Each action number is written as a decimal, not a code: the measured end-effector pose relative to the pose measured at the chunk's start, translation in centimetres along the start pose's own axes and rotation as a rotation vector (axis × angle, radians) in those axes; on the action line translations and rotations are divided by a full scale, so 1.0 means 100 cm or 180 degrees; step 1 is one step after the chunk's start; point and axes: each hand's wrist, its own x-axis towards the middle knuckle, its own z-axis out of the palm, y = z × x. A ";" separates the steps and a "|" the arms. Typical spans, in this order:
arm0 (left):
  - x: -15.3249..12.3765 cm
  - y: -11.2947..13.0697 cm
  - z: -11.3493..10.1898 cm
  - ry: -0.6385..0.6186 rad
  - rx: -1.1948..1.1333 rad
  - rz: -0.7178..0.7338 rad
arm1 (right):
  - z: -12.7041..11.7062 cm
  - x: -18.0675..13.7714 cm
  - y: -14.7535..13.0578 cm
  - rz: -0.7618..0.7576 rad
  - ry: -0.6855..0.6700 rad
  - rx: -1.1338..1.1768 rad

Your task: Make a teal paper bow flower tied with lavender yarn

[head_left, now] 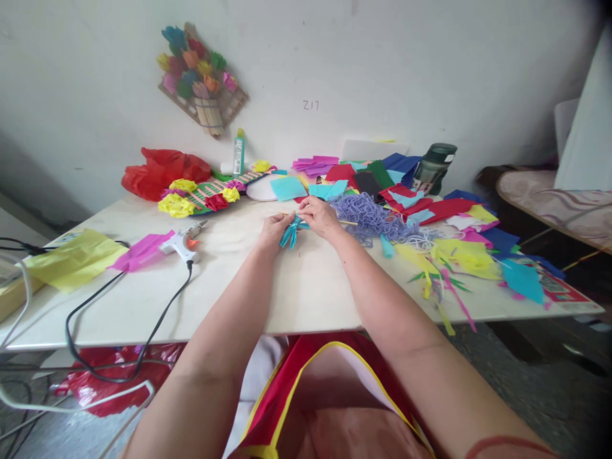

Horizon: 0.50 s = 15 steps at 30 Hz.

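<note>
Turquoise crepe paper [289, 237] like this should be light, soft and easily creased or torn, with a little grip to its dry surface; the gathered neck looks the best place to pinch, keeping pressure off the loose folds. Narrow, looped strips splay from that neck toward the near edge of the white table [229, 306]. The bunch sits between the two hands, left of the lilac yarn [366, 217]. The left hand [276, 231] has it pinched between thumb and fingers. The right hand [319, 218] is curled close at the neck, though blur hides whether it grasps the paper itself.
</note>
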 end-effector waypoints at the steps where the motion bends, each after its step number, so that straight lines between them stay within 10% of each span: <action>1: 0.000 0.000 0.000 -0.0008 0.0003 -0.0002 | 0.000 0.000 0.000 0.0007 0.0007 -0.0005; 15: -0.001 0.002 0.001 0.0065 -0.0120 0.0008 | -0.006 0.000 -0.006 0.0016 -0.0023 0.0065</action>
